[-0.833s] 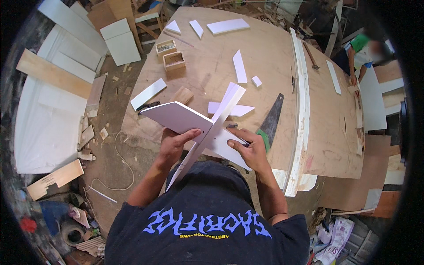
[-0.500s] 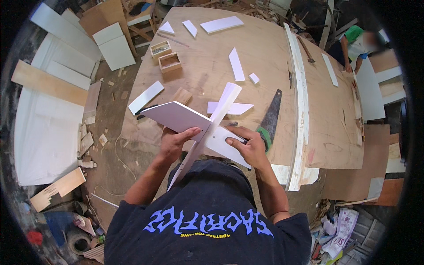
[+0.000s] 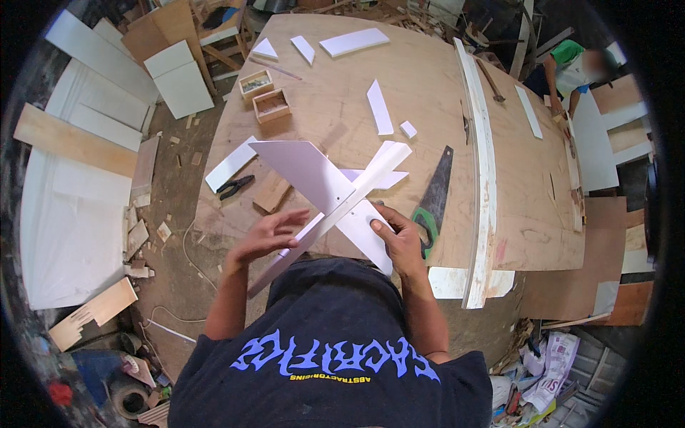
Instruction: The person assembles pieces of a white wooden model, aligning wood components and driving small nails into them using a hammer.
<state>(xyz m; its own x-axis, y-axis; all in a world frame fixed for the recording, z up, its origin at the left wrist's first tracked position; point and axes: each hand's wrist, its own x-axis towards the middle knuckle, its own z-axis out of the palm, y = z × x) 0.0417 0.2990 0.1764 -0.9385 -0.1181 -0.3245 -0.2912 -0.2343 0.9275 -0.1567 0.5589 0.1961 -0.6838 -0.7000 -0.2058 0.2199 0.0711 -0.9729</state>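
Note:
In front of my body is a cross-shaped assembly of white boards (image 3: pixel 303 171), with a long narrow piece running diagonally across a wider slanted-end one. Small dark spots mark the wide board near the crossing. My right hand (image 3: pixel 397 239) grips the lower right arm of this assembly, thumb on top and fingers at its edge. Beside the lower left part of the long piece, my left hand (image 3: pixel 271 235) has its fingers stretched out and slightly blurred; whether it touches the board is hard to tell. Another white offcut (image 3: pixel 389 178) lies partly hidden behind the crossing.
On the plywood table (image 3: pixel 328 93) lie pliers (image 3: pixel 235 187), a wood block (image 3: pixel 272 192), a green-handled handsaw (image 3: pixel 434 200), two small wooden boxes (image 3: pixel 272 105), a hammer (image 3: pixel 491 80) and several white offcuts. A long white beam (image 3: pixel 481 171) crosses the right side. Another person (image 3: pixel 567 71) works at far right.
My left hand has let go of the wide board and moved down beside the long piece. The assembly has turned clockwise, uncovering the pliers and more of the wood block.

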